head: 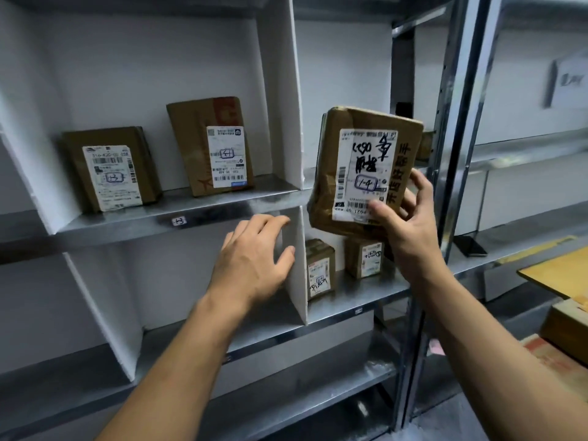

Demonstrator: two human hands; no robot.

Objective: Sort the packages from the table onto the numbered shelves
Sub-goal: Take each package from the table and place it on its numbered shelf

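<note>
My right hand (pixel 405 218) grips a brown taped package (pixel 327 173) by its lower right corner and holds it upright in front of the upper right shelf bay (pixel 343 74). Its white label is marked "1-4". My left hand (pixel 254 253) holds nothing; its fingers are spread and rest against the edge of the white divider (pixel 299 291) of the lower shelf. Two brown packages (pixel 109 168) (pixel 216 144) stand on the upper left shelf, whose edge bears a tag (pixel 179 221) reading "1-3". Two small packages (pixel 320 268) (pixel 364 257) stand on the lower right shelf.
A metal upright (pixel 455 128) bounds the shelf unit on the right. Beyond it, a black phone-like object (pixel 470 246) lies on another shelf. At the right edge are a wooden tabletop (pixel 560 272) and cardboard boxes (pixel 569 329). The lower left bay (pixel 159 281) holds nothing.
</note>
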